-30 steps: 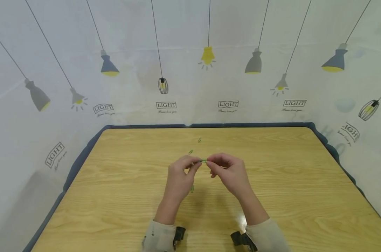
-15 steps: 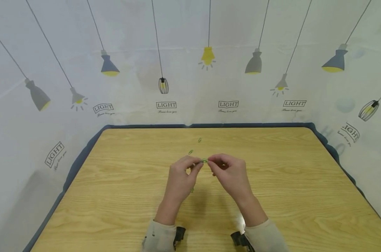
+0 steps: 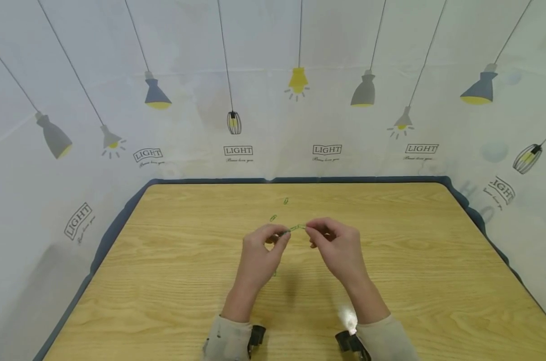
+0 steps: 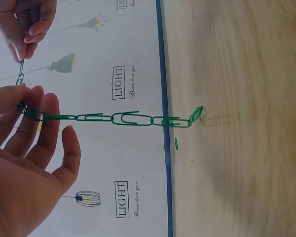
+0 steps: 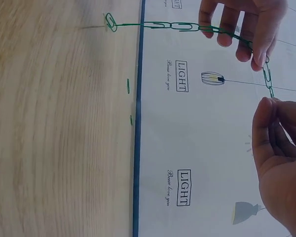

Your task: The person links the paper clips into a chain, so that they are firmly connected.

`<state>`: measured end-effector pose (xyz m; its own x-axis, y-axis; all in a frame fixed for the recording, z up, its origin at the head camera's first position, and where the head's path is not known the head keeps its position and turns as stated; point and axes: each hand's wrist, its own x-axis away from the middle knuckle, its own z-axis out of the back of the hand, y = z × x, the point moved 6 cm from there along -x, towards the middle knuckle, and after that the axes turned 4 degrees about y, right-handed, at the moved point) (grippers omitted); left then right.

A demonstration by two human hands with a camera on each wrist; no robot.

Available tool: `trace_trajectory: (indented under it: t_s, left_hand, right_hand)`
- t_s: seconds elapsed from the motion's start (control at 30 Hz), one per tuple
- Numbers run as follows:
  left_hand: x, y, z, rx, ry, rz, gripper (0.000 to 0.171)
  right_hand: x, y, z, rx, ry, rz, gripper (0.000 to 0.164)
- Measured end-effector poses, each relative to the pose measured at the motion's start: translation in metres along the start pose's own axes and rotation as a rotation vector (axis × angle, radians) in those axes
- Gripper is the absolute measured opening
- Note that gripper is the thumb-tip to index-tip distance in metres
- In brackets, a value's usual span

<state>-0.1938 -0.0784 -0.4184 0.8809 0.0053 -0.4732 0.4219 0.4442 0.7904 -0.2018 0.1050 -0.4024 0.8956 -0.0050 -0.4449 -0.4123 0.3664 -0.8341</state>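
Note:
A chain of linked green paper clips (image 4: pixel 131 118) hangs from my left hand (image 3: pixel 258 250), whose thumb and index finger pinch it near its upper end. The lowest clip (image 5: pixel 110 22) tilts right at the table surface. Between the hands a short stretch of the chain (image 5: pixel 267 75) runs across. My right hand (image 3: pixel 340 246) pinches the end paper clip (image 5: pixel 272 92) between thumb and index finger; part of that clip is hidden by the fingertips. Both hands are held above the table, a little apart.
Two loose green paper clips lie on the wooden table (image 3: pixel 187 281) beyond the hands, one nearer (image 3: pixel 273 217) and one farther back (image 3: pixel 286 200). A white backdrop (image 3: pixel 273 45) printed with lamps surrounds the table's far and side edges.
My right hand has moved slightly right and up, away from the left hand. More of the linked clips shows between them. The left hand has stayed nearly still.

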Motion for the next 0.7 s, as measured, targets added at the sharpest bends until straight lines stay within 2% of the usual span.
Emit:
trace_trajectory:
  t_s: [0.2,0.33,0.53,0.7]
  left_hand:
    - [-0.001,-0.006,-0.003,0.091,-0.069,0.105,0.015]
    - [-0.002,-0.008,-0.007,0.139,-0.124,0.150,0.021]
    - [-0.007,-0.010,-0.010,0.137,-0.191,0.183,0.028]
    - [-0.012,-0.008,-0.010,0.131,-0.208,0.171,0.029]
  right_hand:
    - [-0.002,0.000,0.003,-0.005,-0.003,-0.043,0.007]
    - [-0.003,-0.003,0.003,0.000,-0.014,-0.028,0.007]
    - [-0.005,-0.006,-0.002,0.025,-0.060,0.022,0.006]
    - [-0.005,-0.008,-0.005,0.061,-0.094,0.027,0.007]
